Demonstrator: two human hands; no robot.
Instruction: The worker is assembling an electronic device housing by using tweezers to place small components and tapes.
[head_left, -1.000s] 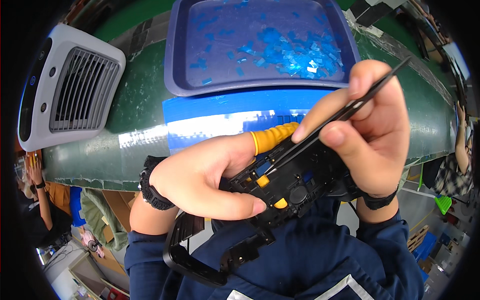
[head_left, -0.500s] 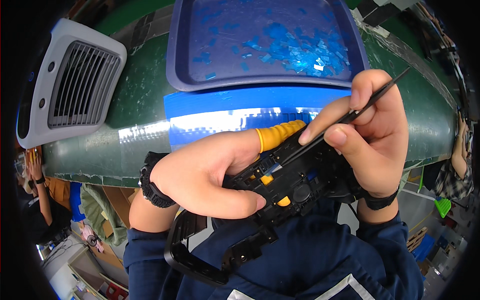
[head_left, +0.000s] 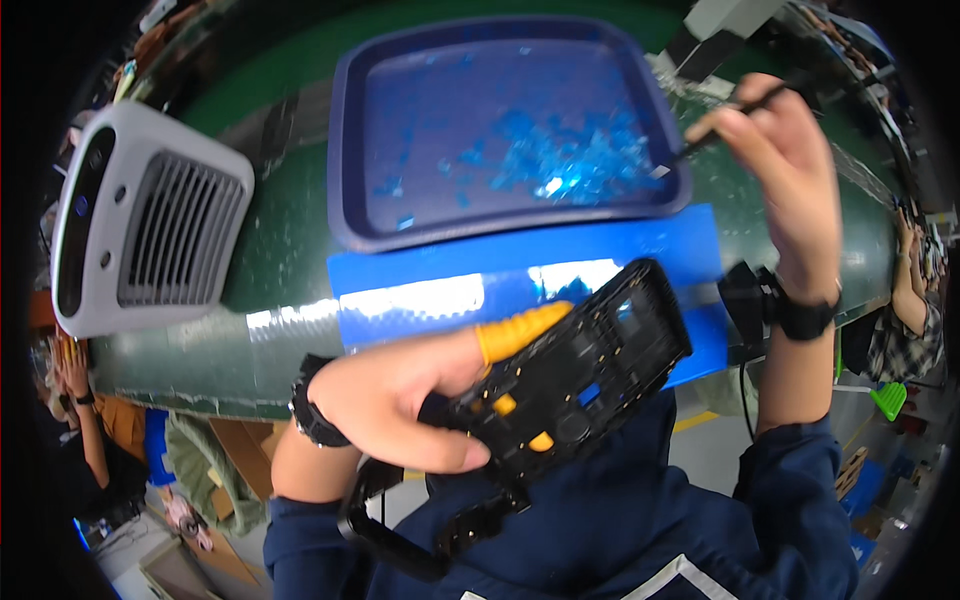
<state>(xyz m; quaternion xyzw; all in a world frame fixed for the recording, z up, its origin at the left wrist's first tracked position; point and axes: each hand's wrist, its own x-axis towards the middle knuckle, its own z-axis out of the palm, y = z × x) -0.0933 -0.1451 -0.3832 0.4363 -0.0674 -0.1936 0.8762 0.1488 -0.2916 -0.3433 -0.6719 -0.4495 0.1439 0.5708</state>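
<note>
My left hand [head_left: 400, 395], with yellow finger cots [head_left: 520, 333] on it, grips a black plastic housing [head_left: 640, 350] tilted above my lap. Inside the housing sit two yellow patches, a blue patch and a round black part. A black curved frame [head_left: 385, 535] hangs below the same hand; whether it joins the housing I cannot tell. In my right hand [head_left: 795, 190], blurred by motion, are black tweezers [head_left: 695, 149]. Their tips reach the right rim of a dark blue tray [head_left: 345, 190], close to a small pale piece [head_left: 660, 172]. Many small translucent blue film pieces [head_left: 560, 150] lie in the tray.
A grey-white box-shaped blower [head_left: 180, 225] with a slatted grille stands on the green table at the left. Under the housing and before the tray lies a shiny blue sheet [head_left: 430, 295]. A black cable and small box [head_left: 745, 300] hang at my right wrist. Other people's arms show at both sides.
My right hand has moved from the housing up and right to the tray's edge, carrying the tweezers. The view has shifted, and the housing's far end now shows uncovered.
</note>
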